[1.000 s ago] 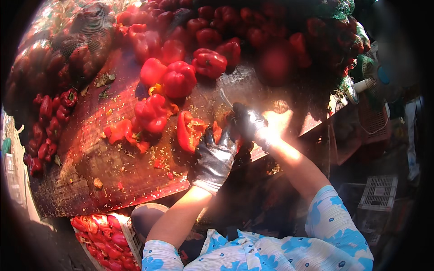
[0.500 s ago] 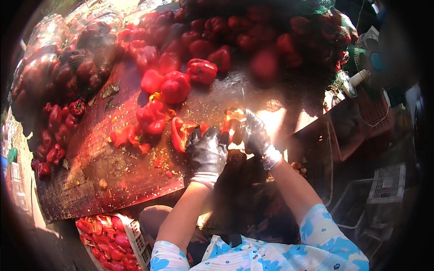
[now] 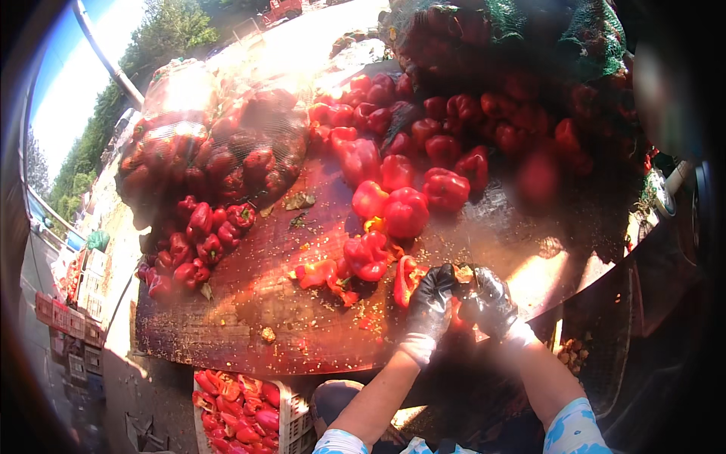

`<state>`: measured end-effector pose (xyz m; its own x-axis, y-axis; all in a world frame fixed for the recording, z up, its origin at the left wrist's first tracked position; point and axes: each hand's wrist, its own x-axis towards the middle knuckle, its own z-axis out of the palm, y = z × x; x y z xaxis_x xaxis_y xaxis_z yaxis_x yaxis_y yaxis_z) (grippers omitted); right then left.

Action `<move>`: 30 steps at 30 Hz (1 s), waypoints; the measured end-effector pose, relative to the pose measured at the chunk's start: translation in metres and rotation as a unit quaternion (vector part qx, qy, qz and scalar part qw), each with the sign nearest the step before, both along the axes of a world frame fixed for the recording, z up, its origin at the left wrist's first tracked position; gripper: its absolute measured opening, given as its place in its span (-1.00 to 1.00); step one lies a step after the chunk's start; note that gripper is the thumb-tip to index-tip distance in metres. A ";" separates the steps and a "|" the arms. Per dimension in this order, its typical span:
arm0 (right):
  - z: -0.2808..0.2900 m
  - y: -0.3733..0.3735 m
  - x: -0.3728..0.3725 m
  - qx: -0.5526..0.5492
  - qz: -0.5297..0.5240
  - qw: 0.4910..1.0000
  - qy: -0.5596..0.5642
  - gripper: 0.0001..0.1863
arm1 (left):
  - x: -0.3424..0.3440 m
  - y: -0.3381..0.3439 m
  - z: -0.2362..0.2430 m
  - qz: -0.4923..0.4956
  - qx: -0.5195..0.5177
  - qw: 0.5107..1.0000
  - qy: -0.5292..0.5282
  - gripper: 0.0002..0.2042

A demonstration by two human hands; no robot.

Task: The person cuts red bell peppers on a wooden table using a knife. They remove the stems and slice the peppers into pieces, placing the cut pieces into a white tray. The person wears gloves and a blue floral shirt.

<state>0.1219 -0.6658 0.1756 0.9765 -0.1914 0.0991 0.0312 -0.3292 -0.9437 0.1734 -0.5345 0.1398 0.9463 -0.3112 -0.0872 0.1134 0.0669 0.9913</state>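
My left hand (image 3: 429, 304), in a black glove, is closed with curled fingers at the near edge of the board. Close beside it is my right hand (image 3: 490, 304), also black-gloved and closed. Between the two hands shows a cut red bell pepper (image 3: 457, 313), partly hidden by the gloves, with a pale seedy core (image 3: 463, 274) at the fingertips. Whether a blade is in the right hand I cannot tell. An opened pepper half (image 3: 407, 281) lies just left of my left hand. Farther left are a whole pepper (image 3: 366, 256) and torn red pieces (image 3: 318, 274).
The reddish wooden board (image 3: 249, 318) is strewn with seeds. Many red peppers (image 3: 446, 189) are heaped at the back. Mesh sacks (image 3: 253, 147) of peppers stand at the far left, and a green net sack (image 3: 507, 30) at the back. Below the front edge stands a crate (image 3: 293, 412) of cut peppers.
The view has swung left, so the board and peppers sit farther right in the picture. My hands have come closer together, and the pepper between them is now more covered.
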 end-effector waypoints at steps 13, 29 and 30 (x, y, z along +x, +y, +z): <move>0.023 0.006 0.002 0.434 0.053 0.888 0.143 -0.67 | -0.001 -0.002 0.022 0.064 -0.079 0.977 -0.187 -0.93; 0.022 0.005 -0.009 0.455 -0.001 0.891 0.011 -0.67 | -0.003 0.012 0.031 0.092 -0.362 0.880 0.295 -0.79; 0.015 0.002 -0.008 0.459 -0.031 0.888 -0.015 -0.67 | 0.000 0.019 0.026 0.096 -0.342 0.909 0.219 -0.77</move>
<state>0.1143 -0.6638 0.1906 0.9609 -0.2581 -0.1002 0.0697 0.5760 -0.8145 0.1739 -0.5150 0.1661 0.9102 -0.2672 -0.3164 0.4079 0.7109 0.5729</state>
